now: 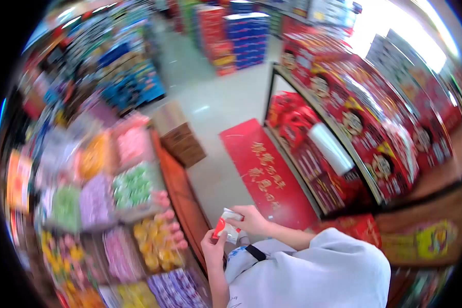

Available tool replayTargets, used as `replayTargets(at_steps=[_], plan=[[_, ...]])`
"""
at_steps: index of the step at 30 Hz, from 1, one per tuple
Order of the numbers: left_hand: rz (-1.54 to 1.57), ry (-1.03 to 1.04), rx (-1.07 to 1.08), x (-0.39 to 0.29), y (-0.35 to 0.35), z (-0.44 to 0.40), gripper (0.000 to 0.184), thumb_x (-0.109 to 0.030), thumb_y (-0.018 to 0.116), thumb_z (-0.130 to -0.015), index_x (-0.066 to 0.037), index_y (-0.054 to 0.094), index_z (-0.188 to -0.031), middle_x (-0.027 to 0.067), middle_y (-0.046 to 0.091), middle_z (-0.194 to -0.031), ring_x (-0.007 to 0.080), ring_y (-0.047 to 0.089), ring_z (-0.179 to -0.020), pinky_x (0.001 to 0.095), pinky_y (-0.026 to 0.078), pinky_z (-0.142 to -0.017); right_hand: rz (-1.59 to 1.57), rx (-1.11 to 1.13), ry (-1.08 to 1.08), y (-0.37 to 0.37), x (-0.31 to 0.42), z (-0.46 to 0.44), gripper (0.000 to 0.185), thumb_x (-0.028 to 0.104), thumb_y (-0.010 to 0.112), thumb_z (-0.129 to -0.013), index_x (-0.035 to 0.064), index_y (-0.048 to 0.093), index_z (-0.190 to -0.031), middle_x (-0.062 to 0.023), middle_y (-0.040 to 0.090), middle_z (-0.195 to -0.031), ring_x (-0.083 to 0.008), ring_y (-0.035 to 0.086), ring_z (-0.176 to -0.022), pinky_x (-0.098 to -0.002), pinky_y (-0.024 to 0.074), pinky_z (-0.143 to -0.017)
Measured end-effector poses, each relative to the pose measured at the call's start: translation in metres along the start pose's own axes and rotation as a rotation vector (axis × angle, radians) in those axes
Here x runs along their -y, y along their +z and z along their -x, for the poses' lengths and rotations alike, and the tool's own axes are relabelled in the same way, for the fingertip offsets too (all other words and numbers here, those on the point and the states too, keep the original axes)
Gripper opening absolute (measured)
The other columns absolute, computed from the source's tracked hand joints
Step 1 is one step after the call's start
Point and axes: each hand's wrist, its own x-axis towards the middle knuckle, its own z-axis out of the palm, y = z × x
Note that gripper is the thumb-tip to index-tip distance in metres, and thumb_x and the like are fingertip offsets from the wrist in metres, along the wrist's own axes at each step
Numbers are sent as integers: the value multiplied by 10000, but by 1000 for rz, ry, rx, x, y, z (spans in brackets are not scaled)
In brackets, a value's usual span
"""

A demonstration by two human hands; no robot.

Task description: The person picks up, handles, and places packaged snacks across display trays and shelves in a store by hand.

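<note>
A small red-and-white packet [231, 226] is held close in front of my body, above the white clothing. My left hand [212, 245] grips its lower left side, thumb and fingers closed on it. From the upper right, my right hand [250, 219] is closed on the packet's white upper part. Motion blur hides any print on it, so its exact kind cannot be made out. A dark strap or band [255, 252] lies across the clothing just beneath the hands.
On the left stands a display with bagged, colourful goods [133, 185] beside an orange-red edge [175, 187]. Brown cartons [183, 145] sit on the floor. A red mat [259, 164] with gold characters lies ahead. Right is a rack of red gift packs [351, 120]. Stacked boxes [246, 41] stand farther off.
</note>
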Motion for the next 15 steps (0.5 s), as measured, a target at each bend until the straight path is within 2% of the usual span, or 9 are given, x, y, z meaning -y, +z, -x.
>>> replayTargets(at_steps=[1,2,4,5,8,10,15], plan=[[-3,-11,50,-7,6,-19,193,-67,678,-841,25,607,-994,53,650,-870,108,621,-754,257,524,-665,27,-50,-67,-8,-4,-9,240,200,699,-817,-2,632,-928,-103,589,-675,-125,542,-598,-299,444,-547],[5,-34,111,-17,14,-34,197,-70,679,-841,25,605,-996,48,651,-881,100,614,-763,244,508,-692,39,-119,-36,-19,-6,-14,240,200,699,-817,-2,632,-928,-103,589,-675,-125,542,-598,-299,444,-547],[-16,-47,255,-28,33,-63,198,-71,683,-839,24,604,-994,46,651,-884,94,609,-775,238,496,-708,23,-122,156,-40,-8,-22,234,216,671,-846,15,636,-959,-70,567,-661,-99,526,-621,-286,433,-562],[-20,-45,329,-35,46,-77,199,-71,686,-838,23,604,-993,43,651,-887,89,604,-787,232,484,-723,32,-171,175,-53,-11,-24,234,216,671,-846,15,636,-959,-70,567,-661,-99,526,-621,-286,433,-562],[-66,-95,532,-49,87,-111,209,-75,695,-833,25,604,-992,39,653,-895,85,599,-804,227,468,-734,-137,-351,302,-91,-20,-23,260,246,642,-879,7,633,-979,-25,567,-683,-80,522,-670,-275,426,-585],[-79,-119,657,-55,116,-130,213,-78,698,-832,27,603,-992,40,654,-899,87,598,-802,229,470,-731,-359,-449,381,-116,-24,-20,275,265,618,-903,3,639,-985,1,602,-761,-72,540,-730,-259,441,-629],[-141,-169,891,-67,206,-160,229,-86,696,-836,29,604,-1012,53,658,-902,87,598,-792,226,468,-726,-622,-611,431,-179,-55,-7,264,257,622,-904,8,642,-991,-7,626,-849,-69,568,-780,-240,459,-686]])
